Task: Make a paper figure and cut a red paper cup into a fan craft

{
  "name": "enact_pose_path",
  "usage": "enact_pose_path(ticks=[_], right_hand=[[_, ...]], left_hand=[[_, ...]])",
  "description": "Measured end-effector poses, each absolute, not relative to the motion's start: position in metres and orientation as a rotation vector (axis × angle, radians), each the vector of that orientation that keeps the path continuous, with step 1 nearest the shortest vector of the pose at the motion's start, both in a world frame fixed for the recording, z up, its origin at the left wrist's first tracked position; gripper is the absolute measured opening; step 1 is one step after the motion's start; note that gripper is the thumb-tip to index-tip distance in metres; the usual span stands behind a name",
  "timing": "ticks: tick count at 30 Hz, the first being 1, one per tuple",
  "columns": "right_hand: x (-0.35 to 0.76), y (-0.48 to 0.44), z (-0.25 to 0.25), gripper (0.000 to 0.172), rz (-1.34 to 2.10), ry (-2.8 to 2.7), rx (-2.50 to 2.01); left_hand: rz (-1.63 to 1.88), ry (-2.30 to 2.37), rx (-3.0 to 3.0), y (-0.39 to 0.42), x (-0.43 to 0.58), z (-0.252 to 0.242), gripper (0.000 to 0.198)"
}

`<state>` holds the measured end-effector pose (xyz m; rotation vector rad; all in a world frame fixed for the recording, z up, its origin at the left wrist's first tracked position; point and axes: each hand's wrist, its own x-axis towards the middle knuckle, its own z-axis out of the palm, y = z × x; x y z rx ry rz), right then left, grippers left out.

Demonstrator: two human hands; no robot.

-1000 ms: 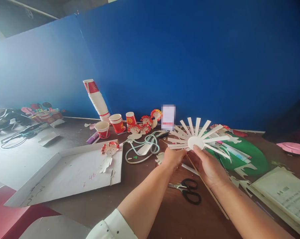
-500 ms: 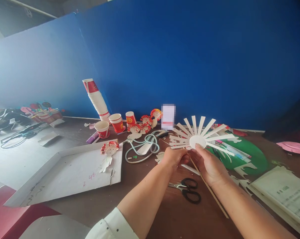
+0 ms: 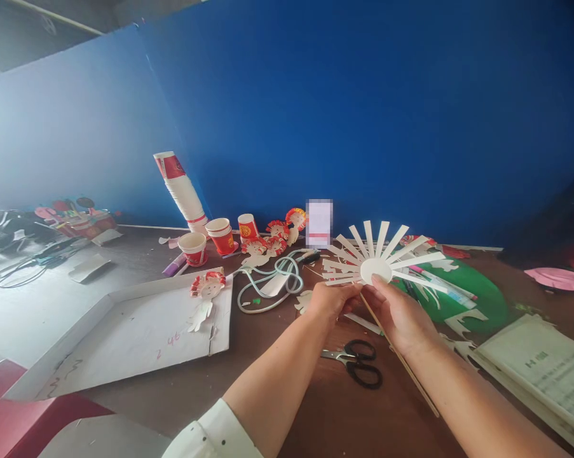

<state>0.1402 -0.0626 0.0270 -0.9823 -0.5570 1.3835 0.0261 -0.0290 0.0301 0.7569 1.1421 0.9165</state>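
My right hand (image 3: 403,312) is closed on a paper cup (image 3: 376,271) cut into white strips that fan out around its round base. Its thumb presses on the base. My left hand (image 3: 333,300) is closed just left of it, fingertips against the cup's lower edge and at the top of a thin wooden stick (image 3: 398,355). That stick slants down along my right forearm; its upper end is hidden at the fingers. Below the hands, black-handled scissors (image 3: 358,362) lie on the brown table with their blades toward the left.
To the left lies a white box lid (image 3: 138,331) with a red-haired paper figure (image 3: 205,292) on it. Behind stand red paper cups (image 3: 220,236) and a leaning cup stack (image 3: 182,191). A pale cable (image 3: 267,305) is coiled mid-table; a green disc (image 3: 482,292) and a booklet (image 3: 539,369) are right.
The view has shifted slightly. Both hands keep their hold, and the cut cup has tipped a little between them. The scissors have not moved on the table.
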Motion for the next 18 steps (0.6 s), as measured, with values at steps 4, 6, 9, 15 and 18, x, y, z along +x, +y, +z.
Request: enact_pose_path(ticks=[4,6,9,15,18], right_hand=[[0.1406,-0.0626,0.0276,0.024,1.4,-0.557,-0.947],[0.1418,-0.062,0.0265,0.023,1.416,-0.552,-0.949],[0.1436,-0.0609,0.0243,0.023,1.41,-0.532,-0.98],[0.1448,-0.0591,0.0221,0.025,1.345,-0.523,-1.006],[0.145,-0.0596,0.0217,0.026,1.347,-0.533,-1.015]], left_hand=[[0.913,1.13,0.8,-0.03,0.0255,0.0282,0.03],[0.918,1.098,0.81,-0.0296,0.0259,0.0263,0.028],[0.926,1.017,0.797,-0.0292,0.0275,0.0248,0.024],[0.973,0.927,0.711,-0.0301,0.0311,0.0246,0.021],[0.98,0.923,0.706,-0.0307,0.0322,0.0241,0.018]])
